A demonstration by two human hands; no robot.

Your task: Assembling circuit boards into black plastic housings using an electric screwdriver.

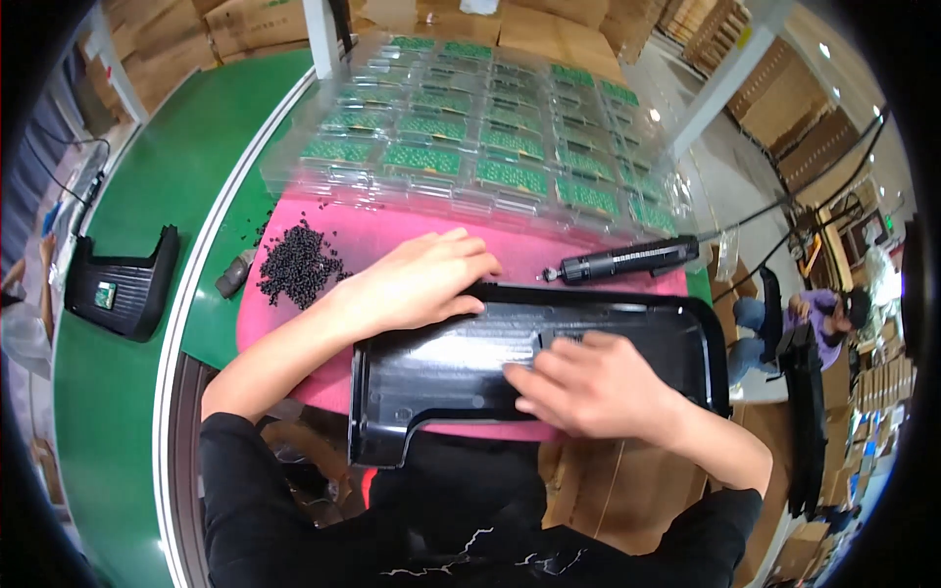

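A black plastic housing lies on a pink mat in front of me. My left hand rests flat on the housing's upper left edge, fingers spread and pointing right. Inside the housing, my right hand presses down with its fingers pointing left; whether a small part is under the fingertips is hidden. A black electric screwdriver lies on the mat just beyond the housing, untouched.
A heap of small black screws sits on the mat's left end. Clear trays of green circuit boards lie stacked behind. Another black housing rests on the green conveyor belt. A seated person works at right among cardboard boxes.
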